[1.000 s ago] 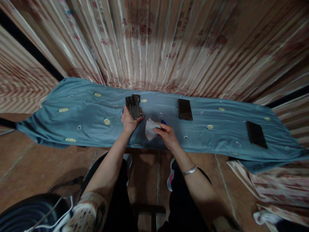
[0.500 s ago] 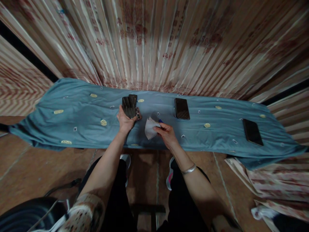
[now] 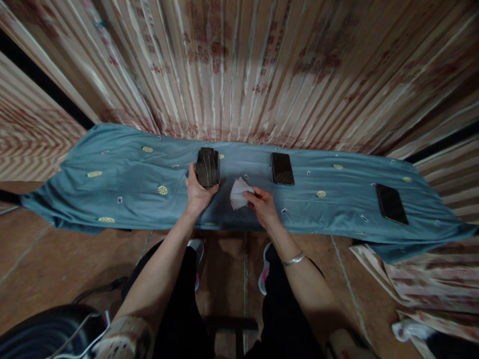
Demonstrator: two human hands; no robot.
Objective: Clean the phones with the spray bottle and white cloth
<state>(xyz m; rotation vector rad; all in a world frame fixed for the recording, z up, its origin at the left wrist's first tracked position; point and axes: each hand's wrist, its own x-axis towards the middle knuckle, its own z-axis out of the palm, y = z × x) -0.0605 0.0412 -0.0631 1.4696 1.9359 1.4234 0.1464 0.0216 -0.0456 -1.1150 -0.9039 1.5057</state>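
Observation:
My left hand (image 3: 200, 193) is wrapped round the near end of a dark phone (image 3: 207, 167), its glossy face turned up. Another dark phone lies mostly hidden beneath or behind it, so I cannot tell how the two touch. Between the thumb and fingers of my right hand (image 3: 262, 203) is a folded pale grey cloth (image 3: 239, 193), fanned out toward the left. Just beyond that hand a black phone (image 3: 282, 168) lies flat. Farther right rests another black phone (image 3: 391, 203), set at a slant.
A blue patterned cloth (image 3: 130, 184) covers the long, narrow table. Pleated curtains (image 3: 239, 75) hang close behind it. Below the near edge are my legs and shoes over a tiled floor (image 3: 224, 269); a round black object (image 3: 48, 331) with a white cable stands at lower left.
My left hand has shifted the phone slightly right and straightened it over the other one, whose camera corner is now covered. The cloth in my right hand has risen a little and tilted.

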